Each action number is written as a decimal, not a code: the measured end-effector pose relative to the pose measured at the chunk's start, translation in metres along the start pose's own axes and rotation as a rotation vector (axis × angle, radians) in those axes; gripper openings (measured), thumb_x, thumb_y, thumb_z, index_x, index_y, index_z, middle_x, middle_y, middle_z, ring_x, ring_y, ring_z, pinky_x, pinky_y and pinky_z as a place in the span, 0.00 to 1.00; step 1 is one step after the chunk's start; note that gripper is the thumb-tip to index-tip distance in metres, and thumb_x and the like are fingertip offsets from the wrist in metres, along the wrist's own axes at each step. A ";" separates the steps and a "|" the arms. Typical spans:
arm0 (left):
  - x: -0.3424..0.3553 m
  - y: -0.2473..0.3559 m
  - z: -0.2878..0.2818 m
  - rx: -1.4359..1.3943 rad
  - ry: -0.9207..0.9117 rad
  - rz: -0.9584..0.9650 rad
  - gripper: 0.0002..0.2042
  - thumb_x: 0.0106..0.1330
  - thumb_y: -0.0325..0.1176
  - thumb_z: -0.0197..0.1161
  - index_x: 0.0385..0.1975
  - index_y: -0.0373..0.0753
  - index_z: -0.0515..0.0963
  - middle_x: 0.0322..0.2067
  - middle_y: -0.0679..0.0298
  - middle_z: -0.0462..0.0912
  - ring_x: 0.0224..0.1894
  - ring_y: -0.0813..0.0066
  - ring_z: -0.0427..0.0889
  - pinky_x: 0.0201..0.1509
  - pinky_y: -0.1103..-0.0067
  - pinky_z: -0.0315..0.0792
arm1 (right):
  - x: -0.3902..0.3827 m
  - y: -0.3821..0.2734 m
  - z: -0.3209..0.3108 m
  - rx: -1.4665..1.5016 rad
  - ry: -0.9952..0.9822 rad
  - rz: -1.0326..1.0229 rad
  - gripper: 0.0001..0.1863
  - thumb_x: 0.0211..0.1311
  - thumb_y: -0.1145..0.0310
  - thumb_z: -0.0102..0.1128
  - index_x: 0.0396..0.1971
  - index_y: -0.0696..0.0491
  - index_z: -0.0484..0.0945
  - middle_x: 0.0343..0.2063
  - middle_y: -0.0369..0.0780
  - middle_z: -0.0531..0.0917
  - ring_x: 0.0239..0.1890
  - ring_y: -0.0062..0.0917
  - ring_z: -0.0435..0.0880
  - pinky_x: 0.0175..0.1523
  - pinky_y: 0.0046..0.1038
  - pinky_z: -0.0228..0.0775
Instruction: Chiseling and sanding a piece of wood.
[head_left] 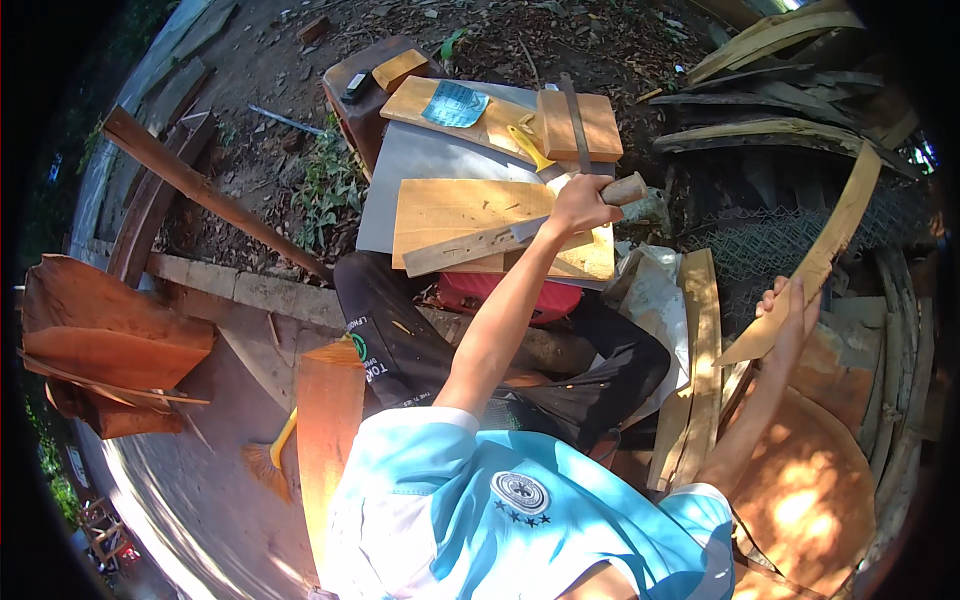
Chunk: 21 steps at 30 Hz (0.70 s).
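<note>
My left hand (583, 205) is closed on a tool with a round wooden handle (626, 189). A short grey blade (528, 229) shows on the other side of the fist, above a narrow dark-edged wooden strip (460, 250). Beneath these lies a pale wooden board (440, 205) on a grey-topped surface (377, 222). Out to the right, my right hand (790, 312) grips a long, curved, tan wooden strip (838, 225) near its lower end; the strip tilts up toward the far right. A yellow-handled brush (530, 148) lies beyond my left hand.
At the back of the surface are a wooden block (595, 125), a flat metal bar (574, 110) and a blue paper (455, 104). Dry wooden pieces (790, 130) pile up at the far right. Brown curved sheets (120, 320) and a broom (268, 465) lie left.
</note>
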<state>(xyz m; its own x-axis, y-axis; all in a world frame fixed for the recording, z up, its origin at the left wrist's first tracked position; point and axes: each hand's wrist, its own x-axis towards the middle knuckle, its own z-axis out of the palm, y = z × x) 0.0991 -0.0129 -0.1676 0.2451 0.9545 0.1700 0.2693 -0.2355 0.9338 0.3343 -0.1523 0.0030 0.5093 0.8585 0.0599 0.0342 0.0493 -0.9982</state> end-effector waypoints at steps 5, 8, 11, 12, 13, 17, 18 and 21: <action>0.001 -0.005 -0.009 -0.097 -0.002 -0.068 0.15 0.34 0.37 0.60 0.24 0.34 0.77 0.18 0.55 0.78 0.26 0.61 0.78 0.32 0.74 0.69 | 0.011 -0.007 0.005 0.007 -0.048 0.045 0.10 0.64 0.67 0.45 0.41 0.52 0.61 0.24 0.38 0.69 0.17 0.17 0.68 0.18 0.18 0.62; 0.009 -0.009 -0.018 -0.187 0.089 -0.006 0.16 0.37 0.37 0.62 0.26 0.34 0.77 0.19 0.55 0.78 0.25 0.61 0.78 0.32 0.74 0.69 | 0.016 -0.012 -0.004 -0.055 -0.088 0.045 0.10 0.64 0.66 0.45 0.42 0.52 0.62 0.24 0.38 0.69 0.18 0.17 0.68 0.19 0.18 0.63; 0.017 -0.017 -0.026 -0.253 0.005 -0.112 0.17 0.40 0.34 0.64 0.32 0.34 0.77 0.22 0.58 0.79 0.27 0.71 0.78 0.33 0.77 0.69 | 0.027 -0.024 -0.020 -0.087 -0.088 -0.028 0.11 0.63 0.66 0.47 0.42 0.53 0.62 0.27 0.38 0.69 0.20 0.18 0.68 0.21 0.19 0.64; 0.018 -0.018 -0.024 -0.255 -0.003 -0.111 0.18 0.40 0.34 0.64 0.33 0.33 0.77 0.22 0.58 0.79 0.27 0.71 0.78 0.33 0.77 0.69 | 0.033 -0.028 -0.028 -0.086 -0.097 -0.028 0.11 0.63 0.66 0.47 0.42 0.53 0.62 0.27 0.38 0.69 0.20 0.18 0.68 0.21 0.19 0.64; 0.018 -0.019 -0.021 -0.256 -0.009 -0.112 0.18 0.39 0.33 0.64 0.33 0.33 0.77 0.23 0.58 0.79 0.26 0.72 0.78 0.33 0.77 0.70 | 0.040 -0.032 -0.033 -0.093 -0.051 -0.055 0.12 0.63 0.65 0.47 0.43 0.53 0.62 0.27 0.38 0.70 0.21 0.18 0.69 0.22 0.19 0.64; 0.019 -0.017 -0.014 -0.192 -0.034 -0.098 0.18 0.36 0.35 0.63 0.29 0.32 0.78 0.21 0.51 0.78 0.27 0.64 0.79 0.34 0.74 0.71 | 0.051 -0.034 -0.038 -0.020 -0.010 -0.141 0.15 0.63 0.65 0.47 0.47 0.51 0.60 0.29 0.39 0.70 0.24 0.19 0.68 0.25 0.20 0.63; 0.017 -0.019 -0.014 -0.193 -0.030 -0.102 0.18 0.36 0.35 0.63 0.29 0.32 0.78 0.21 0.51 0.78 0.27 0.64 0.79 0.34 0.74 0.71 | 0.055 -0.027 -0.039 0.033 -0.016 -0.157 0.16 0.63 0.64 0.47 0.48 0.51 0.59 0.30 0.39 0.70 0.24 0.19 0.68 0.26 0.20 0.63; 0.019 -0.019 -0.006 -0.228 -0.054 -0.073 0.17 0.36 0.34 0.64 0.29 0.31 0.78 0.20 0.52 0.78 0.25 0.66 0.79 0.32 0.75 0.71 | 0.030 0.004 0.005 0.045 0.078 -0.066 0.12 0.62 0.67 0.49 0.43 0.50 0.59 0.27 0.39 0.72 0.22 0.21 0.70 0.25 0.22 0.66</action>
<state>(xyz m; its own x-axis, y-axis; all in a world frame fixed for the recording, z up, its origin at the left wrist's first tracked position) 0.0935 0.0112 -0.1802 0.2835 0.9549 0.0885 0.0721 -0.1133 0.9909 0.3454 -0.1233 0.0003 0.5725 0.8105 0.1242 0.0324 0.1290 -0.9911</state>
